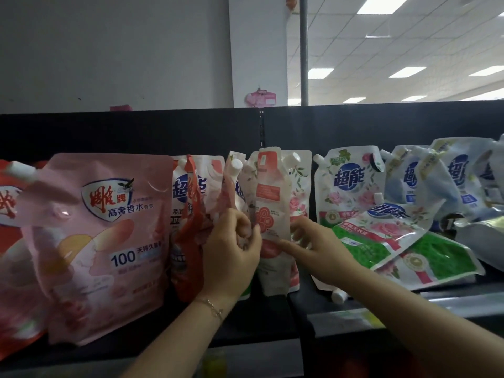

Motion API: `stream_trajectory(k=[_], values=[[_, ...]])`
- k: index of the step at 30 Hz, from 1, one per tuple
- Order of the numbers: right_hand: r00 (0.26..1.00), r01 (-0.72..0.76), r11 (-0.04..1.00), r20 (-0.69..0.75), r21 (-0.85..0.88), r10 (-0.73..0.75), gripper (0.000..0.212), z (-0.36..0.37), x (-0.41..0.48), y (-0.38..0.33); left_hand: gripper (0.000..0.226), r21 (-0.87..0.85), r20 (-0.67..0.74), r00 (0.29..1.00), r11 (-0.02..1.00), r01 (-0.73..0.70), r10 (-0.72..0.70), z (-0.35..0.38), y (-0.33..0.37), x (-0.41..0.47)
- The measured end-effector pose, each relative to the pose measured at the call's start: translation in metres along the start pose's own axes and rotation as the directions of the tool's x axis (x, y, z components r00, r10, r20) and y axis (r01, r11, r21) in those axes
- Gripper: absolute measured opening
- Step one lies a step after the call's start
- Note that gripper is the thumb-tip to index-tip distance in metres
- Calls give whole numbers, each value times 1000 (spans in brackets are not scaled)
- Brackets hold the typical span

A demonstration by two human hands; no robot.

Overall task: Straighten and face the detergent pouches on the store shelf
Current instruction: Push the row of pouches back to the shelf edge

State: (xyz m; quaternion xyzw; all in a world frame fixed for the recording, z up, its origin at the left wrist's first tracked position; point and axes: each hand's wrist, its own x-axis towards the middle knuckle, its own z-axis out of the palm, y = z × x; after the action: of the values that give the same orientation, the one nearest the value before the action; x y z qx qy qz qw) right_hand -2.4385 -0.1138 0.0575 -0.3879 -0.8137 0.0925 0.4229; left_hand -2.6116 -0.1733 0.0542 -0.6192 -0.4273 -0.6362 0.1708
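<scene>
Left hand (231, 249), right hand (316, 255) pinch pouch (268, 186).

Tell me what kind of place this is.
Probably a supermarket laundry aisle: a black shelf carries branded, spouted detergent pouches, a green pouch lies toppled, and ceiling light panels run off behind. The left hand and right hand hold a white pouch.

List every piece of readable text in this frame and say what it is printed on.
"雕牌", "高奢香水", "100": large pink detergent pouch.
"超能": white rose-printed pouch, right of centre.
White pouch turned back-out, centre: print too small to read.
</scene>
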Motion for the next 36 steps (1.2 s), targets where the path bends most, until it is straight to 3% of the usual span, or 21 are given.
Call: stream_trajectory(k=[6, 13, 24, 30, 36], values=[[993, -40, 994, -116, -99, 29, 23, -9, -18, 5, 20, 84, 136, 982, 986, -144, 131, 7, 9, -23], [971, -90, 993, -228, -82, 69, 10, -28, -44, 20, 19, 19, 259, 964, 998, -60, 53, 18, 17, -40], [971, -25, 981, -238, -194, -23, 7, -79, -64, 68, 9, 58, 469, 883, 998, -22, -8, 79, 73, -23], [967, -61, 962, -255, -267, -9, 5, -134, -85, 116, 29, 180, 616, 786, 980, -81, -48, 139, 110, -19], [966, -69, 955, -258, -288, -8, 7, -155, -82, 145, 54, 376, 704, 677, 921, -99, -214, 186, 117, -18]])
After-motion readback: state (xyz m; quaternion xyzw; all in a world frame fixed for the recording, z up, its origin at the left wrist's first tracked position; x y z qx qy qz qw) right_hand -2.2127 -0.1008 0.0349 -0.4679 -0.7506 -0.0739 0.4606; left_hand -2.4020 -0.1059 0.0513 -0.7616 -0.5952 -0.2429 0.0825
